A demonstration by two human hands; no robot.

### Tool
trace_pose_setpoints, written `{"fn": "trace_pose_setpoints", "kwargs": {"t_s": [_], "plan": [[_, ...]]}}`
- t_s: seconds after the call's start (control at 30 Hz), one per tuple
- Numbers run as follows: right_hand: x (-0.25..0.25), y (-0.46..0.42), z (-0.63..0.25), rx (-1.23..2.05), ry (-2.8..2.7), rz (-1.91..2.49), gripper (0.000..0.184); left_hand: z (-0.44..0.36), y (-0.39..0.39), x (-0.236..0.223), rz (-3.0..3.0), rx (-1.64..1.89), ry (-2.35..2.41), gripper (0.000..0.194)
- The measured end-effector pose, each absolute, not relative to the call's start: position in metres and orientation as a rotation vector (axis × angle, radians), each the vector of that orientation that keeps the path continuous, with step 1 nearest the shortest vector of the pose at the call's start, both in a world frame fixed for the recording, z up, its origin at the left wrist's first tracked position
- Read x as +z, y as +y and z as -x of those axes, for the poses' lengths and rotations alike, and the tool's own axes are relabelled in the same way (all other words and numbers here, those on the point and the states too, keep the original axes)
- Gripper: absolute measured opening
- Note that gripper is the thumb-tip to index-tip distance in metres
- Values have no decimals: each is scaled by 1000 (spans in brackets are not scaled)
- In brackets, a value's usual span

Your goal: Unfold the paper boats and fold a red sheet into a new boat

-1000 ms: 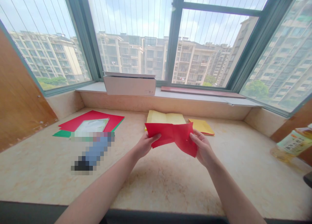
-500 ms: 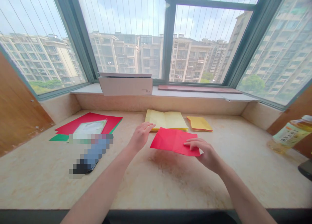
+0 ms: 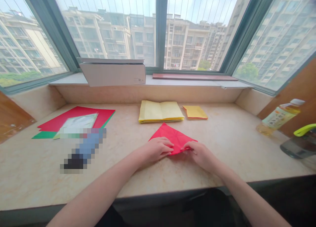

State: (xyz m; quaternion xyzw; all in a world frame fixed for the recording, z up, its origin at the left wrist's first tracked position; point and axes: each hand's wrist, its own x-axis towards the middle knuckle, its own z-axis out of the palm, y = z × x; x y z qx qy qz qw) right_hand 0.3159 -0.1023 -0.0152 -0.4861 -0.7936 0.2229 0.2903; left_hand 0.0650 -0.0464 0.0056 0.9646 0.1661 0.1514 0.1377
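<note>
A sheet of red paper (image 3: 170,134) with crease lines lies on the stone counter in front of me, one corner pointing away. My left hand (image 3: 158,148) is closed over its near left edge, fingertips pressing on the paper. With thumb and fingers, my right hand (image 3: 198,152) pinches the near right edge. Both hands are close together, and they hide parts of the near edges. Just beyond the red sheet lies a stack of creased pale yellow paper (image 3: 161,111). To its right is a smaller folded orange-yellow paper (image 3: 196,112).
Red sheets (image 3: 74,113) and green ones lie at the left under a clear packet (image 3: 80,121). A pixelated object (image 3: 89,148) sits in front of them. A white box (image 3: 113,73) stands on the sill. At right are a drink bottle (image 3: 278,116) and a dark container (image 3: 298,146) with a green handle.
The red paper has come down onto the counter and turned corner-away. My left hand has moved right and nearer, onto it. The camera view has tilted down and shifted right.
</note>
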Motion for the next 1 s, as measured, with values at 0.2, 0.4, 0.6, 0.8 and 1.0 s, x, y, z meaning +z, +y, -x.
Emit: {"fn": "trace_pose_setpoints", "kwargs": {"t_s": [0.2,0.4,0.6,0.8,1.0], "plan": [[-15,-81,-302,577,-1975,1478,17,-60,-42,2,-2644,468,520,24],[-31,-74,-302,542,-1915,1534,26,-57,-37,-7,-2553,526,664,26],[-37,-75,-301,482,-1953,1441,30,-58,-40,-2,-2589,488,617,27],[-32,-81,-304,514,-1862,1461,22,-55,-34,-10,-2529,528,648,43],[-11,-96,-310,398,-1540,1396,24,-56,-31,-3,-2469,1094,869,30]]}}
